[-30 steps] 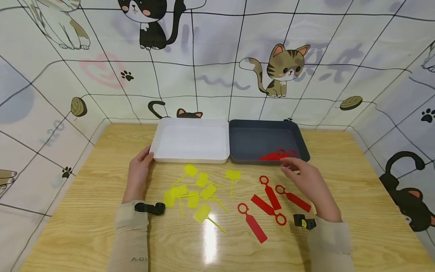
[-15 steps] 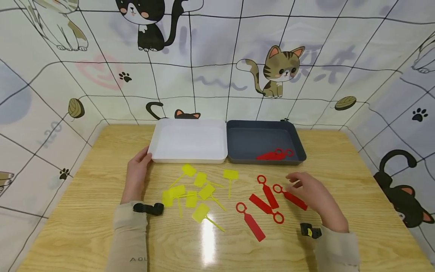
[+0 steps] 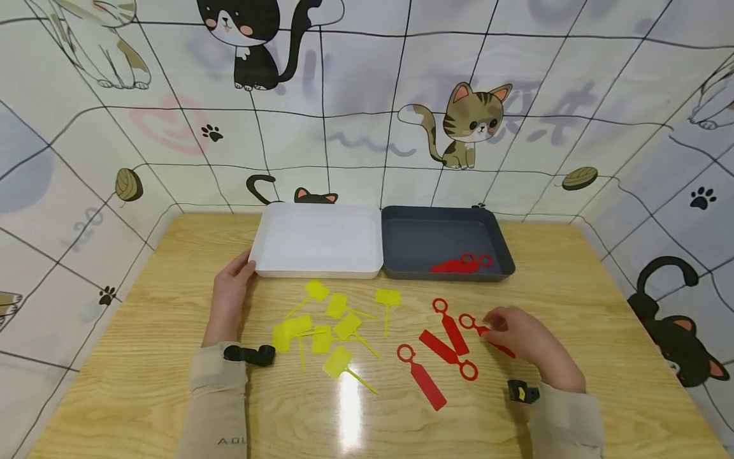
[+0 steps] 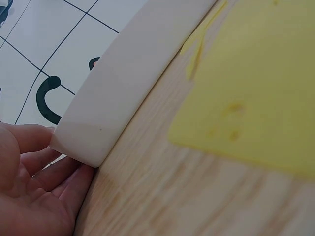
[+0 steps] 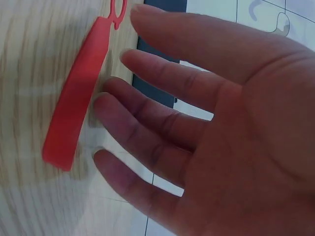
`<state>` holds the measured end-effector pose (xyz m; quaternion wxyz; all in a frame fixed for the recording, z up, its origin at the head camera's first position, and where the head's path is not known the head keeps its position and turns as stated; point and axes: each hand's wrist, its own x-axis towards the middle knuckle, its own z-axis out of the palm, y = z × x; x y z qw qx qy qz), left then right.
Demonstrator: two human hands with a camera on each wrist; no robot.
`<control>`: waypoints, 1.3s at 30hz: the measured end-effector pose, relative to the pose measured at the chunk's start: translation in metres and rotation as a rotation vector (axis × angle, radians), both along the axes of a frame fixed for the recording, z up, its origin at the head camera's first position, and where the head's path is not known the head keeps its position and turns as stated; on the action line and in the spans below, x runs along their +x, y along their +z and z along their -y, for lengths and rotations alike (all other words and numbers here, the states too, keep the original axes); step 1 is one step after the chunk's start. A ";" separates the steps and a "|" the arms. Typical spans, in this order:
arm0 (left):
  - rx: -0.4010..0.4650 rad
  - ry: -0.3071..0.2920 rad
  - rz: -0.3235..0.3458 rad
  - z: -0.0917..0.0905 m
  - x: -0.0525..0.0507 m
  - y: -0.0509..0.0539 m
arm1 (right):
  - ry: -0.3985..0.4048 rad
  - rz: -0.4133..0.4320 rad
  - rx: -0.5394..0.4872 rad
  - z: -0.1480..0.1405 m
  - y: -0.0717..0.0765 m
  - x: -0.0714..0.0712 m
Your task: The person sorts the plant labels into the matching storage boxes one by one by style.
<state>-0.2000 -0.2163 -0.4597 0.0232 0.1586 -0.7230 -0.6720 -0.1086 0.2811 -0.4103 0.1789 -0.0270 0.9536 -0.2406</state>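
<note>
My right hand point(image 3: 518, 333) is over a red tag point(image 5: 78, 98) lying on the wooden table point(image 3: 579, 274), its ring pointing away from me towards the dark grey tray point(image 3: 438, 233). My thumb stands well apart from my fingers, which are loosely bent and have hold of nothing; in the dim right wrist view they come right beside the tag, though I can't quite tell whether a fingertip touches it. My left hand point(image 3: 229, 292) rests its relaxed fingers against the near left corner of the white tray point(image 3: 318, 239), without clenching it. The two trays stand side by side. A few red pieces point(image 3: 455, 265) lie overlapped in the grey one; left of my right hand are three loose red tags point(image 3: 430, 387), and nearer my left, a scatter of yellow tags point(image 3: 337, 362).
</note>
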 end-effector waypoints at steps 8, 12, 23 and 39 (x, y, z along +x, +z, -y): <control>-0.006 0.000 0.009 0.000 -0.001 -0.001 | 0.008 0.012 0.046 -0.002 -0.001 0.002; 0.010 0.003 0.007 -0.001 -0.002 -0.001 | 0.007 -0.002 0.064 -0.001 -0.001 0.004; 0.001 0.003 -0.017 -0.002 -0.002 0.003 | -0.004 0.002 0.100 0.004 0.002 0.004; 0.015 0.008 -0.018 -0.002 0.000 0.003 | -0.034 -0.006 0.105 0.004 -0.003 0.002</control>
